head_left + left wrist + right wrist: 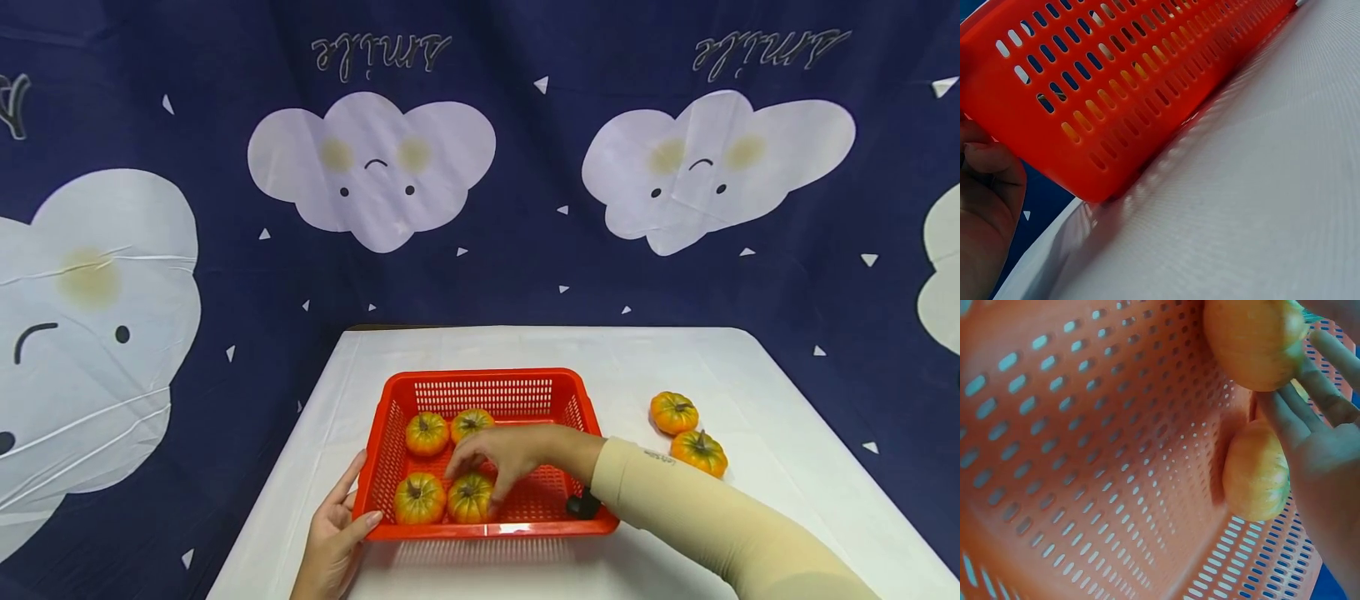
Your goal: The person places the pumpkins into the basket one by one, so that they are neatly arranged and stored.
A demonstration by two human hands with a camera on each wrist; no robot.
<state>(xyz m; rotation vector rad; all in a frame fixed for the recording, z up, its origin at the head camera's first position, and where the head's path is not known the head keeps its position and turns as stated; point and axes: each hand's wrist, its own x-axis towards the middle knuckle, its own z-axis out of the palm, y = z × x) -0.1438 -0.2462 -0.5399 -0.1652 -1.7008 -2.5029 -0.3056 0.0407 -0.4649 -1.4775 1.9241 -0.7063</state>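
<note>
A red plastic basket (480,529) with slotted walls stands on the table. My left hand (335,533) grips its left side, thumb over the rim and fingers along the outer wall; the left wrist view shows those fingers (997,162) at the basket's corner. Inside, my right hand (510,454) arches over a small orange pumpkin (470,500) near the front wall, with fingers on its far left side and thumb on its right. In the right wrist view, fingertips lie against that pumpkin (1250,344). Beside it sits another pumpkin (420,498); two more (427,434) (471,423) sit behind.
Two pumpkins (673,412) (699,452) lie on the white table (787,467) to the right of the basket, close by my right sleeve (697,500). A dark blue curtain (525,275) with clouds hangs behind the table.
</note>
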